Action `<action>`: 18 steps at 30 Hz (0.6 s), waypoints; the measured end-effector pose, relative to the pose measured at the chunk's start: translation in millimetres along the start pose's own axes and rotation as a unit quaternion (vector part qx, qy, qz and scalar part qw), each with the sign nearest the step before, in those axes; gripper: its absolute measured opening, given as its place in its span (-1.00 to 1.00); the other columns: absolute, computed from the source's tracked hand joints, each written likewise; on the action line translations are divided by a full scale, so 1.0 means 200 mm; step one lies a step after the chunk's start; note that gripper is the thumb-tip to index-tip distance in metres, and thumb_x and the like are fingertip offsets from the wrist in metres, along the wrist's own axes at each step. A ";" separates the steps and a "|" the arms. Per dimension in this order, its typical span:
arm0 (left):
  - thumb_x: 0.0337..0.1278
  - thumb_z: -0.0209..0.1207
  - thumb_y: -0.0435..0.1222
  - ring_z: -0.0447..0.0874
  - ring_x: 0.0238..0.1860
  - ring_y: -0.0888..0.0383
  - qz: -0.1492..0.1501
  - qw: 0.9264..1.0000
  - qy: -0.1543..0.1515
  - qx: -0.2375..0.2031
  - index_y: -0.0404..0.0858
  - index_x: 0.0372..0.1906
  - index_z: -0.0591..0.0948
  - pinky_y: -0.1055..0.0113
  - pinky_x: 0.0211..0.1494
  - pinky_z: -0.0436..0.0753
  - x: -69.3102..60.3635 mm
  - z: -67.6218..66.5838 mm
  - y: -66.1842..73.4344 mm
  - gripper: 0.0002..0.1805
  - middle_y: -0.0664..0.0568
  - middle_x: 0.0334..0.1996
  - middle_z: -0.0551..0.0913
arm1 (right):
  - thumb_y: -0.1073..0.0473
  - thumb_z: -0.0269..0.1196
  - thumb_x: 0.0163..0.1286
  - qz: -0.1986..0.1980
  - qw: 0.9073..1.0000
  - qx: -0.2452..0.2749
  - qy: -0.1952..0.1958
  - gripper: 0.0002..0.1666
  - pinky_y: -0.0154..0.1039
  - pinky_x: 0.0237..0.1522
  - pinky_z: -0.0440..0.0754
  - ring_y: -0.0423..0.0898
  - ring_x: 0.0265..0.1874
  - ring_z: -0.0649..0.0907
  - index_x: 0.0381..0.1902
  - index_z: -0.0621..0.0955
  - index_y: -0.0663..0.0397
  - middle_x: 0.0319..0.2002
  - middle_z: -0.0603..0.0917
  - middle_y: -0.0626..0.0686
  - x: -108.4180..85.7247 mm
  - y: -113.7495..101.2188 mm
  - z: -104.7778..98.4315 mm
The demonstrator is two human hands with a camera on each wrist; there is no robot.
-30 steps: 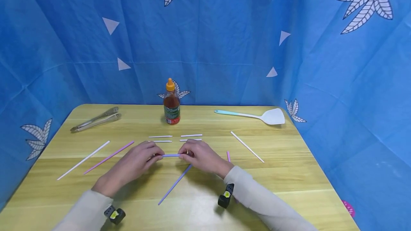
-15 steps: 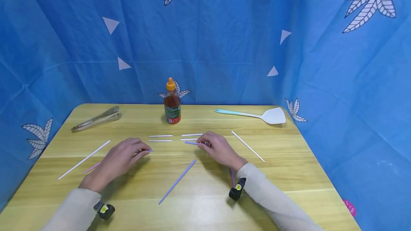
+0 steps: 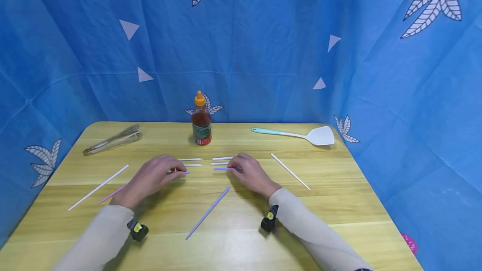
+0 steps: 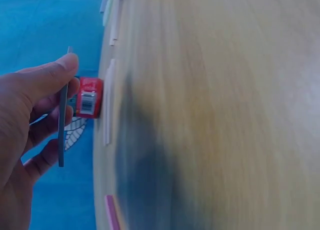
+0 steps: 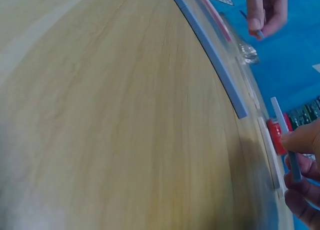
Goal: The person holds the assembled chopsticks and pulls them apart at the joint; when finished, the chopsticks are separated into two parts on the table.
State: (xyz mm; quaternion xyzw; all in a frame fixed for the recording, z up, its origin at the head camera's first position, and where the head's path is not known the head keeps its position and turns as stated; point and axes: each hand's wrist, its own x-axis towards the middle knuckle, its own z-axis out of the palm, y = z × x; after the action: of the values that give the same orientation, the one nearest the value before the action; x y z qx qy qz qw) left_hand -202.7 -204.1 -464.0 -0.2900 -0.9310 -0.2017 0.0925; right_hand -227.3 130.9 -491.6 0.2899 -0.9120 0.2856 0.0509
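Observation:
My left hand [image 3: 155, 174] pinches a short purple stick [image 3: 187, 172] between thumb and fingers. In the left wrist view this stick [image 4: 62, 125] looks grey and stands apart from the tabletop. Opposite it, my right hand [image 3: 251, 173] pinches another short purple stick [image 3: 220, 169], just in front of two short white sticks [image 3: 220, 163]. Beside my left fingers lie two more short white sticks [image 3: 193, 165], partly covered by the hand. A longer purple stick [image 3: 208, 213] lies slanted on the table between my forearms.
A sauce bottle [image 3: 201, 125] with an orange cap stands behind the white sticks. Metal tongs [image 3: 113, 140] lie at the back left, a white spatula [image 3: 319, 136] at the back right. Long white sticks [image 3: 98, 187] lie on both sides; a pink stick [image 3: 112, 194] is partly under my left arm.
One second ago both hands held one purple stick by its ends; now each holds a separate short piece. Since half a second ago, the left hand has moved right and slightly away from me.

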 end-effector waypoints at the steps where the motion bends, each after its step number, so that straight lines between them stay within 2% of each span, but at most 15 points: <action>1: 0.32 0.49 -0.23 0.72 -0.20 0.24 0.003 1.000 -0.001 -0.001 -0.01 -0.15 0.85 0.15 -0.09 0.74 0.01 0.01 -0.01 -0.92 0.24 -0.26 0.80 | 0.15 0.41 0.56 -0.003 1.000 -0.003 -0.002 -0.89 -0.10 0.09 0.77 -0.08 -0.07 0.75 -0.05 0.80 0.02 -0.11 0.74 -0.02 0.01 0.00 0.01; 5: 0.35 0.47 -0.23 0.78 -0.11 0.13 0.011 1.000 -0.008 -0.002 -0.05 -0.12 0.85 0.04 0.05 0.77 0.06 0.07 -0.02 -0.92 0.16 -0.19 0.83 | 0.15 0.42 0.55 -0.008 1.000 -0.011 -0.009 -0.88 -0.12 0.07 0.76 -0.08 -0.10 0.73 -0.07 0.81 0.03 -0.14 0.74 -0.01 0.02 -0.01 0.02; 10: 0.43 0.42 -0.25 0.80 0.04 0.01 0.004 0.999 -0.037 -0.006 -0.07 -0.04 0.85 -0.06 0.23 0.75 0.11 0.13 -0.02 -0.89 0.07 -0.05 0.86 | 0.14 0.41 0.56 -0.010 0.999 -0.022 -0.022 -0.90 -0.16 0.02 0.75 -0.11 -0.13 0.70 -0.08 0.80 0.01 -0.16 0.74 -0.02 0.04 0.00 0.05; 18: 0.47 0.37 -0.32 0.78 0.03 -0.01 0.006 0.999 -0.051 -0.004 -0.05 0.00 0.84 -0.08 0.22 0.75 0.12 0.17 -0.03 -0.85 0.06 -0.05 0.82 | 0.15 0.40 0.57 -0.017 0.999 -0.039 -0.029 -0.89 -0.15 0.02 0.74 -0.11 -0.14 0.69 -0.06 0.80 0.03 -0.14 0.74 -0.02 0.05 0.01 0.07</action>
State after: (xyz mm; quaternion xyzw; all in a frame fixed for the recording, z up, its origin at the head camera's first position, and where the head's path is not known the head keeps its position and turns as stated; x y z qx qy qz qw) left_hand -226.9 -181.4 -489.2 -0.3058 -0.9318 -0.1903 0.0449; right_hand -236.0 118.7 -500.6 0.3110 -0.9186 0.2404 0.0406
